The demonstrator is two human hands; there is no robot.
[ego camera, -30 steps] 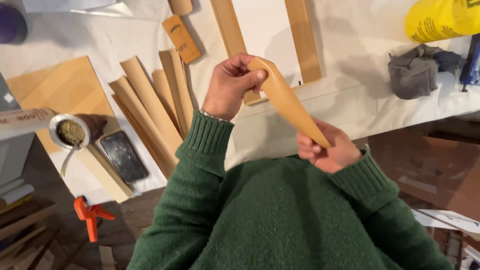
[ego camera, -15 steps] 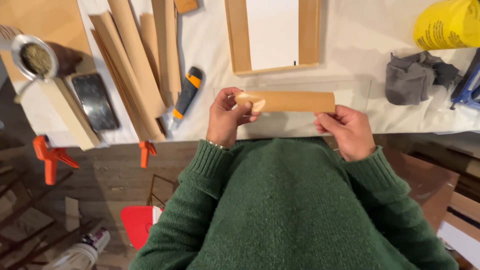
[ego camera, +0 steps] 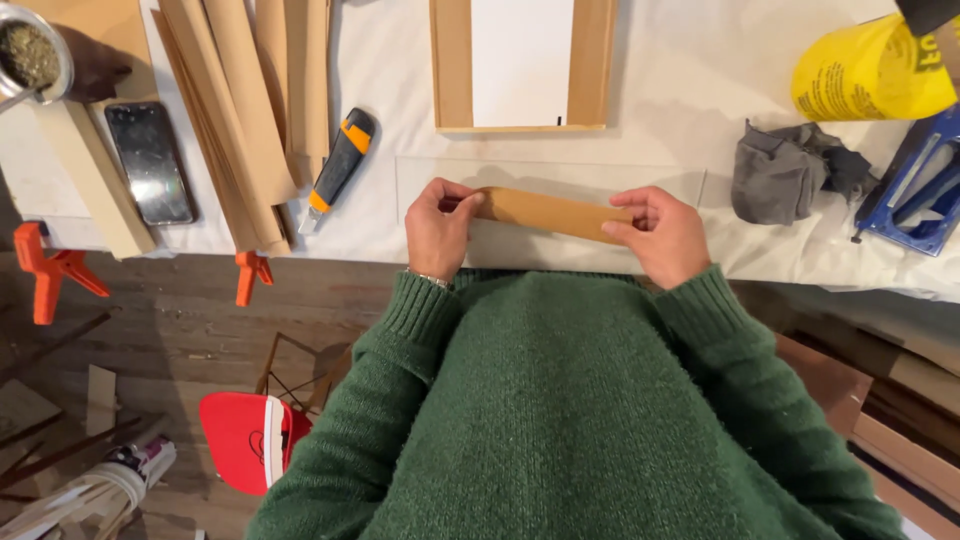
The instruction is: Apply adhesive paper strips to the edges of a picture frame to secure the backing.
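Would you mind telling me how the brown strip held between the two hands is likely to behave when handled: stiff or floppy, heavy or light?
The brown strip looks thin and flat, so it is probably light. It spans between the left hand and right hand with hardly any sag, so it seems fairly stiff, though it may flex if bent. Only fingertips pinch its ends, suggesting it needs little grip.

A: Workshop?
B: Yes, woodworking bench. Thin wood strips (ego camera: 235, 110), utility knife (ego camera: 338, 168), open wooden frame (ego camera: 455, 70).
A: More?
B: 2 orange clamps (ego camera: 52, 270) on the bench edge, blue staple gun (ego camera: 915, 190), grey rag (ego camera: 790, 170).
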